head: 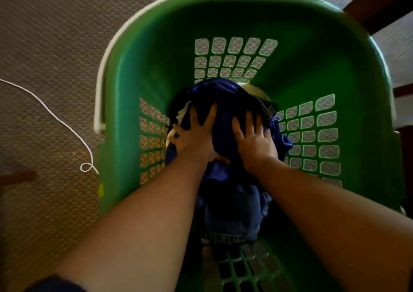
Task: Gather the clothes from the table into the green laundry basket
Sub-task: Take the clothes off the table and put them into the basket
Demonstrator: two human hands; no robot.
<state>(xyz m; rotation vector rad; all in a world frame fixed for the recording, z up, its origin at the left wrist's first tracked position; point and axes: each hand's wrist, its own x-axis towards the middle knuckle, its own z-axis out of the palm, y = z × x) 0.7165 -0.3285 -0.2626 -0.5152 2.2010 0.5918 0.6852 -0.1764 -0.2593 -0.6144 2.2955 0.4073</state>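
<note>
I look straight down into the green laundry basket (223, 21), which stands on the carpet. At its bottom lies a pile of clothes: a dark blue garment (223, 103) on top, a bit of white cloth (252, 90) behind it and denim (232, 224) nearer to me. Both my arms reach down inside. My left hand (194, 137) lies spread on the left of the blue garment, fingers straight, pressing it. My right hand (254, 139) presses the right side of the same pile with its fingers spread.
A white cord (55, 117) curls over the carpet left of the basket. A white handle (100, 90) runs along the basket's left rim. Dark wooden furniture legs (380, 3) stand at the upper right, beyond the rim.
</note>
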